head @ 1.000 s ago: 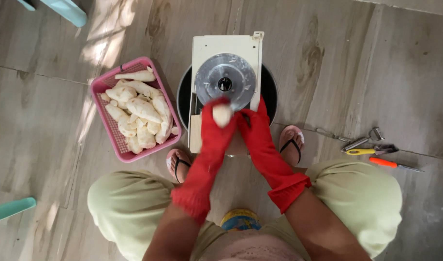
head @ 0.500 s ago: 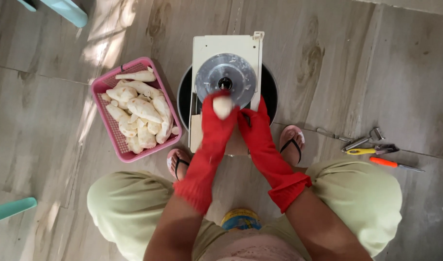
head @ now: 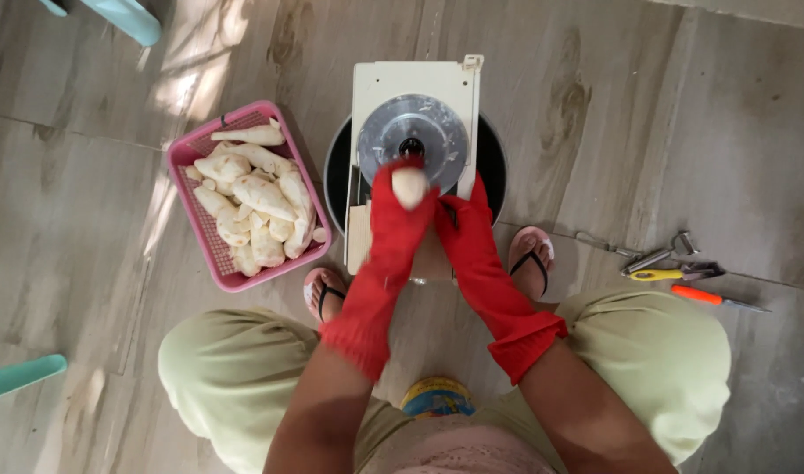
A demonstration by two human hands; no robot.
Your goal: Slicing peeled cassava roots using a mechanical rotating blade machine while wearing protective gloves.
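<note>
Red rubber gloves cover both hands, and the left hand [head: 400, 206] is closed around a pale peeled root piece [head: 410, 187], pressing its end against the lower edge of the round metal slicing disc [head: 412, 140]. Compared with a second ago the piece sits a touch higher and closer to the disc's hub, so it looks as though it is being fed steadily into the blade and is getting shorter. The right hand [head: 466, 215] rests just beside the left, against the cream housing of the slicer [head: 376, 88]; whether its fingers grip the edge or only lie flat on it I cannot tell. Under the machine a dark round basin [head: 498, 167] shows on both sides. To the person's left a pink basket [head: 211, 254] holds a heap of peeled roots [head: 257, 197], unchanged. Sandalled feet flank the slicer, and off to the right, well apart, a few small hand tools [head: 674, 268] lie on the wood-look floor [head: 639, 114].
</note>
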